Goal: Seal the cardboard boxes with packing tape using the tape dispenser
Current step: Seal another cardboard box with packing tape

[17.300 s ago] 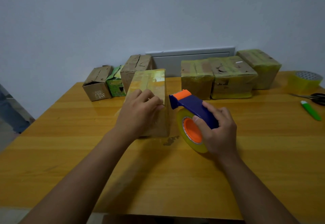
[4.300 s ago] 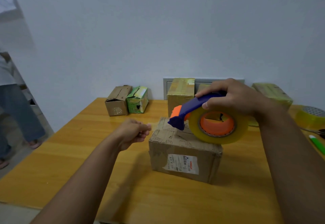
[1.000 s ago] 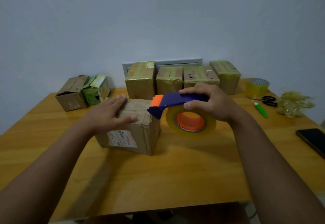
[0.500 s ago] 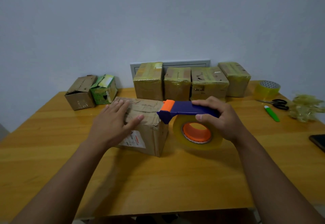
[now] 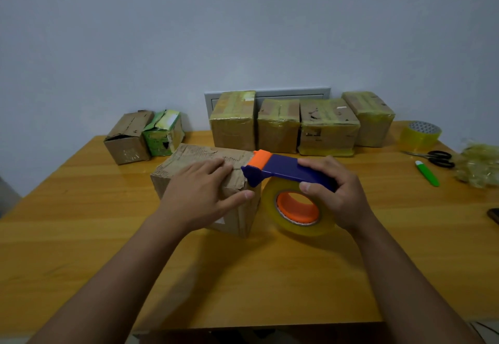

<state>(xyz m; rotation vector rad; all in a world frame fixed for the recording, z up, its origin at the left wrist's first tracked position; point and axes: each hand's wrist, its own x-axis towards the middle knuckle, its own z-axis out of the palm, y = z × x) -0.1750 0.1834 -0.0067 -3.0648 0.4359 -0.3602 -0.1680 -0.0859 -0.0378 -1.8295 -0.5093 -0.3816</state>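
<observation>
The left hand (image 5: 201, 195) lies flat, fingers straight, pinning the cardboard box (image 5: 205, 181) to the surface (image 5: 81, 222); the right hand (image 5: 334, 198) grips the tape dispenser (image 5: 286, 181), its nose at the box's top right edge — taping seems about to start. Next: a steady pull across the top seam.

We see bare counter (image 5: 243, 276) in front of the worn box (image 5: 189, 160). Behind it, four taped boxes (image 5: 280, 125) form a wall; scissors (image 5: 434, 157) and a green cutter (image 5: 428, 173) clutter the right.
</observation>
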